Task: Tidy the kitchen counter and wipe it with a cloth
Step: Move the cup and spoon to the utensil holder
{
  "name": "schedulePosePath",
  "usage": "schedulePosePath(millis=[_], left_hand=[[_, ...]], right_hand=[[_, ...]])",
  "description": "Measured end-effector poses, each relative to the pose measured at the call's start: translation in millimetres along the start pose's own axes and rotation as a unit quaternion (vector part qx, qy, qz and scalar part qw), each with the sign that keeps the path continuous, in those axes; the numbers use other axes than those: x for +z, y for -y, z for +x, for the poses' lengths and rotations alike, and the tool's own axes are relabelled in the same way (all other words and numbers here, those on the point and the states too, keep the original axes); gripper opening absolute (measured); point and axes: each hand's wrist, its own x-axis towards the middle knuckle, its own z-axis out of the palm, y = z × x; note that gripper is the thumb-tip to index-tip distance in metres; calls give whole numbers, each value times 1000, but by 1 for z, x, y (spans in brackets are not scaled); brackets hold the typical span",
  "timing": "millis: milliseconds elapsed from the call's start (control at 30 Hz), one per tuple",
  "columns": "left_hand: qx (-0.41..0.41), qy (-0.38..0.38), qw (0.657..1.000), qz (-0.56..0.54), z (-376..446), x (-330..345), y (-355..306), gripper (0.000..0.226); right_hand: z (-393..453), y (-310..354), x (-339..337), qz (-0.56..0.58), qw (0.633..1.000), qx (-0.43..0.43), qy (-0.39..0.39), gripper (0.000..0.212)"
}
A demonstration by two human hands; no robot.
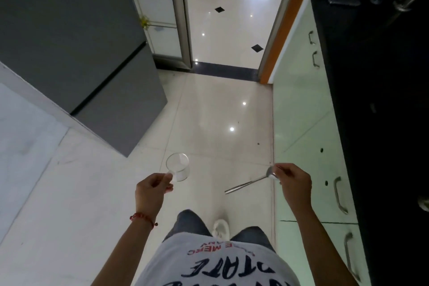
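1. Nearest the camera is a grey printed shirt [216, 262], with dark trousers and one white shoe [221, 227] below it on the pale floor [209, 111].
2. Both bare forearms reach forward over the floor; the left wrist wears a red thread band [142, 218].
3. Left hand [152, 189]: its fingertips pinch the near rim of a clear glass [178, 167], which is held in the air, tilted, its mouth turned toward the camera.
4. Right hand [293, 180]: its fingers are curled round the bowl end of a metal spoon [250, 182]. The spoon's handle points down and toward the left hand, with a clear gap between spoon and glass.
5. Along the right side runs the black counter [383, 100], above pale green cabinet doors [301, 111] with metal handles. The right hand is just beside the cabinets, below counter level.
6. At the counter's far end lies a small dark flat item; what it is cannot be told.
7. To the left stands a grey fridge [76, 37].
8. Straight ahead is an open doorway [227, 30] with an orange-edged frame, and glossy tiles with black diamond insets beyond it.
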Motion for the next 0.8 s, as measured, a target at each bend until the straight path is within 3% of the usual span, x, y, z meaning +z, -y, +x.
schedulePosePath(millis=[167, 300, 533, 700, 800], left_hand=[[-19, -29, 999, -5, 66, 9, -26, 11], [-16, -24, 1000, -11, 145, 27, -60, 8], [33, 48, 998, -10, 294, 68, -169, 14], [82, 116, 990, 2, 379, 116, -247, 13], [99, 148, 984, 9, 424, 152, -279, 14]], right_hand=[[86, 37, 42, -18, 1000, -16, 8, 7], [157, 59, 78, 14, 1000, 18, 4, 21], [265, 116, 127, 45, 998, 25, -46, 25], [326, 145, 139, 56, 994, 41, -85, 6], [360, 150, 138, 70, 989, 57, -117, 15]])
